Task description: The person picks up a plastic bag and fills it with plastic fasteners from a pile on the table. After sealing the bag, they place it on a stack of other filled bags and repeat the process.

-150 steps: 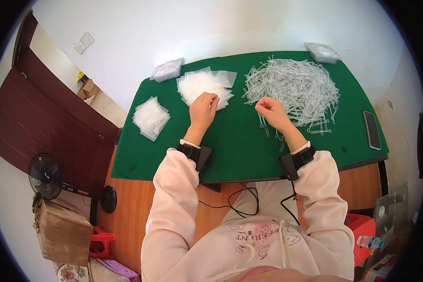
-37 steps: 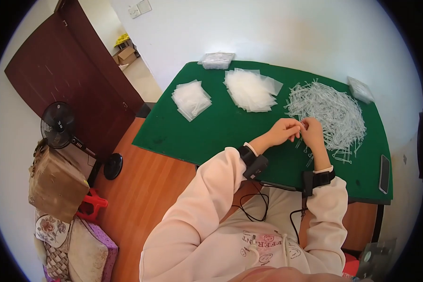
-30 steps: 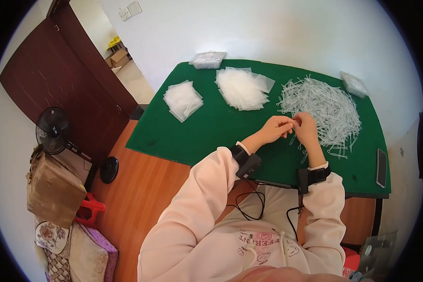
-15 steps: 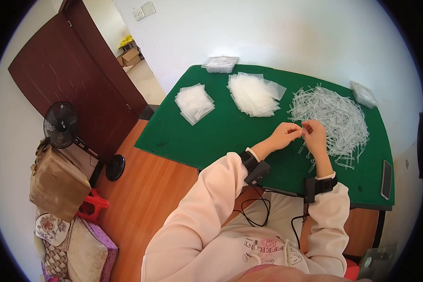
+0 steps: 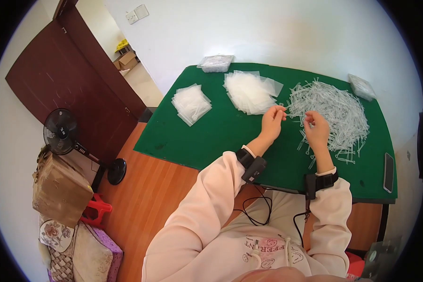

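My left hand (image 5: 273, 121) is closed in a pinch over the green tabletop, just left of the pile of clear plastic pieces (image 5: 336, 117); a small clear piece seems to stick out from its fingertips. My right hand (image 5: 317, 128) hovers at the pile's left edge with its fingers curled, and what they hold, if anything, is too small to make out. A gap separates the two hands. Beyond my left hand lies a spread stack of clear bags (image 5: 250, 93). A smaller stack of bags (image 5: 191, 104) rests farther left, with a clear piece on it.
On the green table (image 5: 169, 136), a clear packet (image 5: 216, 63) lies at the back edge, another packet (image 5: 362, 87) at the back right, and a phone (image 5: 388, 172) at the right edge. A black fan (image 5: 61, 128) and a cardboard box (image 5: 62, 188) stand left. Cables hang below my wrists.
My hands have moved apart. The left one has gone up and to the left, away from the right, which has risen slightly. The view has shifted a little.
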{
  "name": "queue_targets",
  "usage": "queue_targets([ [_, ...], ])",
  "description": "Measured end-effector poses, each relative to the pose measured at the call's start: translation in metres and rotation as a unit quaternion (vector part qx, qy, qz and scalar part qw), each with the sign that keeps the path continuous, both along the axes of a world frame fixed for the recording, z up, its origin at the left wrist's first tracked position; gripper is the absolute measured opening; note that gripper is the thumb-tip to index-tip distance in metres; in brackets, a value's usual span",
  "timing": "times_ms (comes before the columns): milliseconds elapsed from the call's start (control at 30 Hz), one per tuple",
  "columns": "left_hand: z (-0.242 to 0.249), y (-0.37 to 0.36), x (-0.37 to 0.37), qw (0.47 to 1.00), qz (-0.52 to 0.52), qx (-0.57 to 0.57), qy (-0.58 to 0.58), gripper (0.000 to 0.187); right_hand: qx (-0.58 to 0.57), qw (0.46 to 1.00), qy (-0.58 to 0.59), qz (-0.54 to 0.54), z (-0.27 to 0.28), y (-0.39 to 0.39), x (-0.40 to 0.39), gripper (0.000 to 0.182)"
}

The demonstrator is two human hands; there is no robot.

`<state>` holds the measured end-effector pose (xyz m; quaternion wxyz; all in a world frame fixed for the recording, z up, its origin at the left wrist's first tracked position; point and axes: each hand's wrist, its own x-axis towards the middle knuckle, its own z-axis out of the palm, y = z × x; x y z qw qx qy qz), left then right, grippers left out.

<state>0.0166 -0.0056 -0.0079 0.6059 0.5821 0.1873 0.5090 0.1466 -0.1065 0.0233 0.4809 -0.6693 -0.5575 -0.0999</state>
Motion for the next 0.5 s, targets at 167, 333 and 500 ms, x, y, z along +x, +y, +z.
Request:
queue_targets([
  [167,0.000,0.002,-0.001,0.999,-0.010,0.042,0.003,0.016,0.001,0.990,0.062,0.124,-0.015,0.007,0.004,0.026],
  [333,0.010,-0.003,-0.004,0.998,-0.022,-0.036,-0.037,0.017,-0.050,0.978,0.103,0.176,-0.006,0.002,-0.004,0.026],
  [500,0.012,-0.001,-0.007,0.998,-0.013,-0.053,-0.041,0.016,-0.198,0.942,0.097,0.254,-0.002,-0.005,-0.005,0.027],
])
